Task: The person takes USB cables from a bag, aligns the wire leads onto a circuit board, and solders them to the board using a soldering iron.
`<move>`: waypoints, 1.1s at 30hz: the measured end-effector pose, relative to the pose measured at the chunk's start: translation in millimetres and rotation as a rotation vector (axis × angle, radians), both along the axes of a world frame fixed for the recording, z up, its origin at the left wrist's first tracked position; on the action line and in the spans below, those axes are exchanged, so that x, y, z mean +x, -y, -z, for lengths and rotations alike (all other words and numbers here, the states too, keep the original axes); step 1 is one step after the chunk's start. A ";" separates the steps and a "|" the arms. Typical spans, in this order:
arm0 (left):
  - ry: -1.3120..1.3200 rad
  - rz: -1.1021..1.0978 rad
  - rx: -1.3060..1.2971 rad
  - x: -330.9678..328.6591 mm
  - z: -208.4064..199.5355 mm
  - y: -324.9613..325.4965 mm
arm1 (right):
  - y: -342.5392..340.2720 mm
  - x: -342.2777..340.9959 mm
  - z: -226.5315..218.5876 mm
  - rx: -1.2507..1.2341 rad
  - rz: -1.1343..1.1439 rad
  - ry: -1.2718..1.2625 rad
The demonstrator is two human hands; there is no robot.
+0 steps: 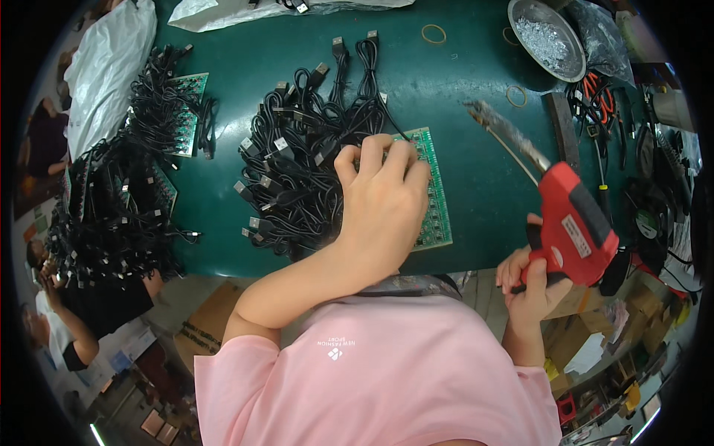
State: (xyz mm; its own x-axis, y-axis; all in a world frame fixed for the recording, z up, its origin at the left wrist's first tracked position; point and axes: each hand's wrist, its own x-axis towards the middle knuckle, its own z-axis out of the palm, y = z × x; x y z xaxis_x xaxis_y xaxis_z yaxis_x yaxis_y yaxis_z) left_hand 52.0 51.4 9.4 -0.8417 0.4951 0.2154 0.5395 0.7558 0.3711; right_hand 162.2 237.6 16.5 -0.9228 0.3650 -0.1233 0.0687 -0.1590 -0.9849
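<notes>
My left hand (pixel 383 201) reaches over the green circuit board (pixel 437 189) and the heap of black USB cables (pixel 297 175) beside it. Its fingers are bent down, and their tips and whatever they pinch are hidden under the hand. Part of the board's right side shows, with rows of small components. In my right hand (pixel 532 279) is a red soldering gun (pixel 569 223), gripped by its handle. The gun's tip (pixel 476 111) points up and left, above the green tabletop, apart from the board.
More cables (pixel 111 215) and boards (pixel 195 111) lie on the left beside a white plastic bag (pixel 111 70). A metal bowl (pixel 550 41) with silvery bits stands far right. Rubber bands (pixel 433 34), a dark bar (pixel 561 130) and assorted tools lie on the table. Another person (pixel 67 327) is at left.
</notes>
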 end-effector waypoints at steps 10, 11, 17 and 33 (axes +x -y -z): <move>-0.077 -0.198 -0.041 -20.2 -73.5 12.2 | -17.5 35.2 2.5 -0.123 -0.079 0.090; -0.255 -0.195 -0.015 -27.6 -80.9 17.9 | -18.4 35.0 2.2 -0.166 -0.065 0.122; -0.103 0.068 -0.232 -25.7 -36.3 7.6 | -16.6 34.0 7.1 -0.122 -0.115 0.057; 0.024 0.015 0.002 -20.1 11.5 2.8 | -16.5 49.7 9.5 -0.261 -0.202 0.202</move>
State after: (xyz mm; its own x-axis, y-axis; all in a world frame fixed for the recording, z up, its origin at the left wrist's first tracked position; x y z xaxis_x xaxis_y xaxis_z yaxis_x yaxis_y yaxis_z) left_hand 31.9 48.6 -2.1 -0.8388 0.5076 0.1969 0.5423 0.7465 0.3856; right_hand 211.9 254.1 7.0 -0.9205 0.1107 -0.3746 0.3127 -0.3660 -0.8765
